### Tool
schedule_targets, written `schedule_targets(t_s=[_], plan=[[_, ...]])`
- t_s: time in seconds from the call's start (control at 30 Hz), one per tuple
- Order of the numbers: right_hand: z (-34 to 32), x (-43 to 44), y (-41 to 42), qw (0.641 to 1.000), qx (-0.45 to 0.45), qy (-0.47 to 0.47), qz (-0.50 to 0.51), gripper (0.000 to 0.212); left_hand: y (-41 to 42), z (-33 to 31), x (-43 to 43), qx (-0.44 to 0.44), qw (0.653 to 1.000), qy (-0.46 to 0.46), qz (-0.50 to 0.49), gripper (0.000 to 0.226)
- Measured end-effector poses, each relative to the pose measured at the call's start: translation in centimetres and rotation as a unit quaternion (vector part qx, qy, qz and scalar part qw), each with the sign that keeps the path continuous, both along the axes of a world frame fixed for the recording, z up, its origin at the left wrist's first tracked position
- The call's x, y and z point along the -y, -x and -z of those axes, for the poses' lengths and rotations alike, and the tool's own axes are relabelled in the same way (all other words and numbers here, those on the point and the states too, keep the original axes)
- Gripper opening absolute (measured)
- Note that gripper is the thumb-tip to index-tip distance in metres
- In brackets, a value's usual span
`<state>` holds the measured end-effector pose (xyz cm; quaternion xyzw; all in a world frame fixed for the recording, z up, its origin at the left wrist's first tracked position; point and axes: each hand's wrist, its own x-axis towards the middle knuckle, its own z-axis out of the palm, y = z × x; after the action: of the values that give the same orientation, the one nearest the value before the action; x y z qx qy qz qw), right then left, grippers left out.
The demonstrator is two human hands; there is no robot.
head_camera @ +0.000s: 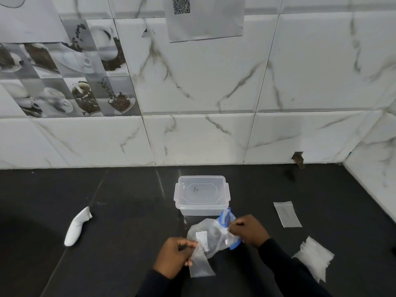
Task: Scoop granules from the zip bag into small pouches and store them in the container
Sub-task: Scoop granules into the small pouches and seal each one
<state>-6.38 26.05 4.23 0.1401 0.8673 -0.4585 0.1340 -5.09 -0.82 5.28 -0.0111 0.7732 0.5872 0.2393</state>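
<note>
both grips closed — left hand (174, 257) pinching pouch (200, 265), right hand (247, 230) zip bag (211, 234); black counter (107, 232), marble-tiled wall (214, 93).

The bench (128, 211) is a dark, almost black surface with faint seams, meeting a white marbled tile wall at the back. A clear lidded container (201, 195) stands on it near the middle. To the left lies a white scoop (77, 227), well apart from the container. To the right a single flat small pouch (287, 214) lies alone, and nearer the front right edge rests a loose stack of pouches (315, 258).
</note>
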Motion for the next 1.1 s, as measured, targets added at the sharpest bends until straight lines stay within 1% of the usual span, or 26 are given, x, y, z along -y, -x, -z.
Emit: schedule_targets(t_s=[0.07,0.1,0.2,0.27,0.3,0.4,0.47,0.53,0.67,0.73,0.8,0.93,1.03,1.1], plan=[[0.2,-0.1,0.5,1.000,-0.015,-0.009,-0.007,0.025,-0.2,1.1,0.1,0.004,1.000,0.018,-0.005,0.020],[0.3,-0.3,0.7,0.999,-0.025,-0.013,-0.020,0.022,-0.4,1.4,0.0,0.002,1.000,0.024,-0.011,0.018],[0.7,-0.4,1.2,0.995,-0.055,-0.079,-0.033,0.030,-0.8,1.8,-0.2,-0.011,0.998,0.047,-0.039,0.010],[0.3,-0.4,1.1,0.994,-0.052,-0.094,-0.027,0.036,-1.0,1.8,-0.3,-0.029,0.996,0.060,-0.060,0.012],[0.1,-0.4,0.9,0.996,-0.029,-0.084,-0.012,0.034,-1.1,1.8,-0.3,-0.049,0.994,0.076,-0.067,0.014],[0.2,-1.2,0.5,0.998,0.035,-0.025,0.055,0.019,-0.9,1.5,-0.3,-0.116,0.978,0.159,-0.063,0.021],[0.1,-2.0,-0.1,0.995,0.053,0.003,0.082,0.018,-0.9,0.9,-0.4,-0.131,0.974,0.175,-0.060,0.025],[-0.2,-3.1,-0.9,0.994,0.047,0.011,0.102,0.022,-1.0,-0.1,-0.5,-0.145,0.972,0.176,-0.053,0.025],[-2.3,-5.3,-2.4,0.990,0.014,-0.007,0.140,0.026,-0.8,-1.9,-0.7,-0.163,0.974,0.146,-0.052,0.023],[-4.7,-5.8,-3.0,0.988,-0.015,0.023,0.154,0.026,-0.6,-2.9,-1.0,-0.174,0.974,0.139,-0.049,0.023],[-7.6,-5.5,-3.4,0.983,-0.059,0.065,0.163,0.020,-0.1,-4.1,-1.5,-0.183,0.974,0.131,-0.037,0.025],[-12.5,-3.0,-4.2,0.972,-0.139,0.130,0.138,0.013,1.0,-6.4,-3.0,-0.177,0.974,0.138,0.016,0.025],[-14.2,-0.1,-5.1,0.968,-0.166,0.151,0.108,0.012,1.5,-7.2,-4.1,-0.176,0.972,0.154,0.038,0.024],[-14.3,1.8,-5.8,0.967,-0.187,0.143,0.094,0.013,1.6,-7.5,-4.6,-0.173,0.971,0.163,0.042,0.023]])
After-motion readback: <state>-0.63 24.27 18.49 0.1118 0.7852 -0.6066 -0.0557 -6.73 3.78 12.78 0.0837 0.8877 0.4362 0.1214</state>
